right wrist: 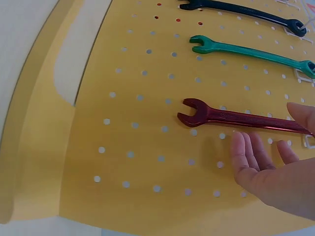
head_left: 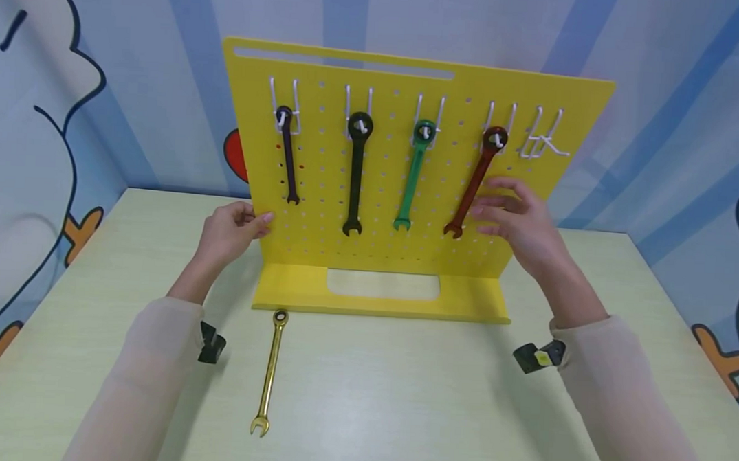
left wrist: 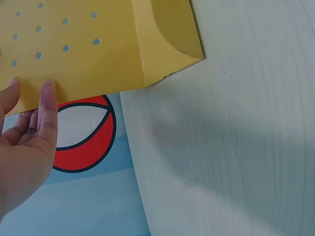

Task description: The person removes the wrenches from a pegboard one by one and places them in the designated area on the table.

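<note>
A yellow pegboard (head_left: 371, 248) stands upright on its base. My left hand (head_left: 228, 235) holds its left edge, thumb toward the front; in the left wrist view some fingers of the left hand (left wrist: 29, 142) are behind the board. My right hand (head_left: 518, 220) is beside the red combination wrench (head_left: 470, 187), which hangs from a hook. In the right wrist view, the right hand's thumb is near the red wrench (right wrist: 246, 119), with relaxed fingers (right wrist: 241, 152) below the shaft. Also hanging are a green wrench (head_left: 413, 181), a black wrench (head_left: 356, 178) and a smaller dark wrench (head_left: 289, 158).
A gold wrench (head_left: 269, 374) lies on the pale table (head_left: 387, 396) in front of the board's base. At the board's upper right is a wire hook (head_left: 542, 138) with no wrench on it. Behind the table is a blue printed backdrop (head_left: 416, 19).
</note>
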`<state>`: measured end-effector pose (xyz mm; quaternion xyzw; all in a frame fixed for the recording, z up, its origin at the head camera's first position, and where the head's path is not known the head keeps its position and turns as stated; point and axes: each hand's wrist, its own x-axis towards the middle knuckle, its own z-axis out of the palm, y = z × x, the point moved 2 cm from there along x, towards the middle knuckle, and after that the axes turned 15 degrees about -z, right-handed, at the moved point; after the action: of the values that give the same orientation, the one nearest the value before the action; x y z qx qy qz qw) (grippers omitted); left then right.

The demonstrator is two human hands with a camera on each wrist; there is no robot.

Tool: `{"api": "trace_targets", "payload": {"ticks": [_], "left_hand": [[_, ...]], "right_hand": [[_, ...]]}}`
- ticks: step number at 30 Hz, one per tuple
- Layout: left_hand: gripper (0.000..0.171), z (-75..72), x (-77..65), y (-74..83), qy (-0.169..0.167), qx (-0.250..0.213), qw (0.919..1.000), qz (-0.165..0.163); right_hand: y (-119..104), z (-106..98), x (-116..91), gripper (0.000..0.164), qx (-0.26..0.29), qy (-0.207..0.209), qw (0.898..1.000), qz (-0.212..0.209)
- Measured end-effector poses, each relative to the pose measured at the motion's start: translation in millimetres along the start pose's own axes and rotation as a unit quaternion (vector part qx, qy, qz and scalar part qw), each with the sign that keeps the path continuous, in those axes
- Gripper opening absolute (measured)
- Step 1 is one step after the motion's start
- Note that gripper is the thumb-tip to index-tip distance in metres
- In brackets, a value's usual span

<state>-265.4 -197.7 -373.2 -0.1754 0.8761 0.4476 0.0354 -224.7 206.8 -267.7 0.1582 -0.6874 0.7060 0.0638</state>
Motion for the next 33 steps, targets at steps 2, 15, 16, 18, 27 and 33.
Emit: {"api": "trace_targets", "payload": {"ticks": [2,15,16,18,27,33], "left_hand": [[0.051,-1.3,-4.9,3.4,-0.006,-0.004,1.0,0.002],[0.045,-11.2,-39.1,26.9,-0.027,-0.013,0.9996,0.0],[0.045,-11.1,-38.4,26.3,-0.027,-0.014,0.9995,-0.001],[0.044,-10.4,-36.8,25.7,-0.026,-0.014,0.9996,-0.002],[0.046,-11.4,-39.3,26.8,-0.026,-0.011,0.9996,-0.001],[0.044,-9.8,-37.3,25.7,-0.015,-0.011,0.9998,-0.008]], "right_hand": [[-3,1,2,0.038,-0.008,0.008,1.0,-0.006],[-14,9,7,0.043,-0.023,0.028,0.999,-0.033],[-14,9,7,0.043,-0.027,0.029,0.999,-0.032],[-14,10,8,0.042,-0.031,0.028,0.999,-0.029],[-14,12,9,0.041,-0.044,0.024,0.999,-0.02],[-14,12,9,0.039,-0.067,0.031,0.997,-0.022]]}}
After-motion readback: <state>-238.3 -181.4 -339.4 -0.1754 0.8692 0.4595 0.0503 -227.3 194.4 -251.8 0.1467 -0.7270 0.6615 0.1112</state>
